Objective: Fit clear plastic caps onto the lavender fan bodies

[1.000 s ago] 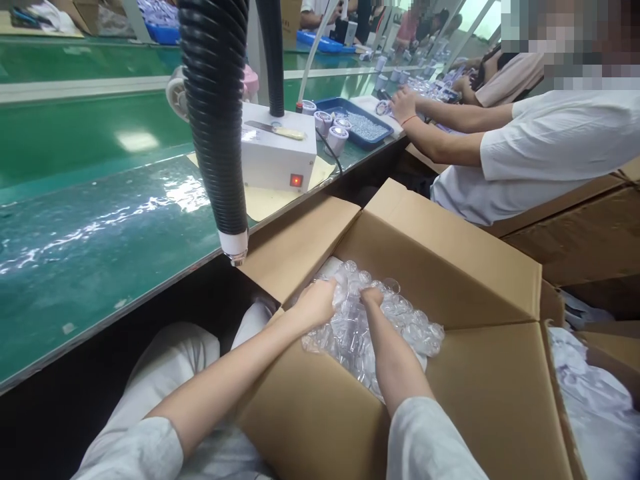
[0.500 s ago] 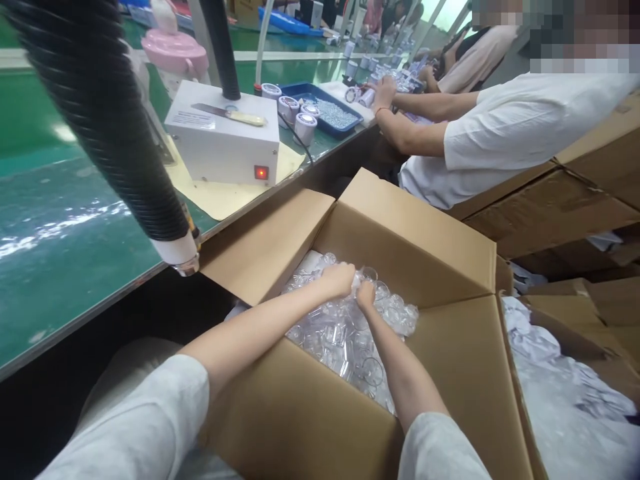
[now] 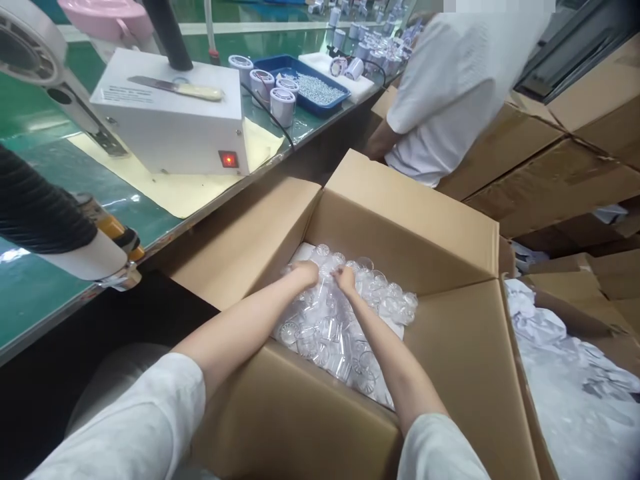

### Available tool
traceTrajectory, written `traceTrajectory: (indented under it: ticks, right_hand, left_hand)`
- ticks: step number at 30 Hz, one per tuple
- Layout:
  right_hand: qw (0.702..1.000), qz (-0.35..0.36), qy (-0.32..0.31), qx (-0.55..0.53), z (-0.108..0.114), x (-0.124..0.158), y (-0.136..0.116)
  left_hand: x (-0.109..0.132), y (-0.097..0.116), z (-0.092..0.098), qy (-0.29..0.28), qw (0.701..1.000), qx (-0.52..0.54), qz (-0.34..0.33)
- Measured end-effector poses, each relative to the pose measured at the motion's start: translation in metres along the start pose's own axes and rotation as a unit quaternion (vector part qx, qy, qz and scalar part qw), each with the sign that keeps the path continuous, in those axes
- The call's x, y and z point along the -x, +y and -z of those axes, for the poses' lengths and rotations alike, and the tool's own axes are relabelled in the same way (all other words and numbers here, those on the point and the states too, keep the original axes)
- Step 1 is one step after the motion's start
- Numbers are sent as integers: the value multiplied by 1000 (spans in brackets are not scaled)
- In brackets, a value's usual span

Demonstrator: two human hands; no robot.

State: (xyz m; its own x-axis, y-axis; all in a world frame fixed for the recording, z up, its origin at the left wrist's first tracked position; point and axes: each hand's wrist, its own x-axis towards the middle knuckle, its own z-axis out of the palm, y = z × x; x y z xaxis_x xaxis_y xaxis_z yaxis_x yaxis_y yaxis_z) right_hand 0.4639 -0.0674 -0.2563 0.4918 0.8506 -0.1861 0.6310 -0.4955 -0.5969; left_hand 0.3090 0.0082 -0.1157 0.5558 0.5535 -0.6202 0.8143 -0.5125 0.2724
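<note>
An open cardboard box [image 3: 410,220] stands beside my knees, filled with a heap of clear plastic cups [image 3: 340,327]. Both my arms reach down into it. My left hand [image 3: 304,273] rests on the far left of the heap with its fingers curled into the cups. My right hand [image 3: 345,279] is just to its right, fingers bent and closed on the clear plastic pieces. The fingertips of both hands are buried among the cups, so which piece each grips is hidden.
A green workbench [image 3: 30,293] runs along the left with a white control box [image 3: 173,123], a black hose [image 3: 40,213] and a blue tray of small parts [image 3: 310,83]. A person in a white shirt [image 3: 450,87] works ahead. More cartons [image 3: 565,173] and white wrapping [image 3: 570,387] lie right.
My view has swung left and down along the bench. My hands have shifted slightly apart and deeper toward the far side of the cup heap. The co-worker has turned away.
</note>
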Motion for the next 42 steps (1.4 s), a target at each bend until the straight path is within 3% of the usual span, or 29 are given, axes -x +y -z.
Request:
traceTrajectory:
  ticks: [8, 13, 16, 20, 25, 28, 31, 34, 39, 42]
  right_hand:
    - [991, 95, -74, -51, 62, 15, -11]
    - [997, 79, -21, 7, 104, 13, 0]
    - [996, 32, 0, 83, 104, 18, 14]
    - [985, -3, 5, 170, 89, 26, 21]
    - [971, -2, -15, 238, 83, 29, 18]
    - [967, 8, -26, 252, 88, 31, 21]
    - [969, 14, -51, 241, 103, 44, 27]
    - [971, 16, -100, 214, 134, 72, 38]
    - [948, -2, -275, 158, 190, 132, 54]
    - [946, -20, -285, 156, 187, 138, 54]
  left_hand:
    - [16, 18, 11, 54, 988, 25, -141]
    - [22, 21, 17, 83, 990, 9, -114]
    - [23, 21, 15, 82, 991, 2, -102]
    - [20, 20, 13, 81, 993, -1, -90]
    - [13, 13, 9, 48, 992, 2, -120]
    - [10, 8, 1, 59, 988, 5, -140]
    - [9, 4, -9, 78, 984, 2, -161]
    - [5, 6, -17, 70, 975, -7, -211]
    - [-4, 30, -30, 26, 975, -9, -220]
    - [-2, 39, -35, 15, 982, 5, -186]
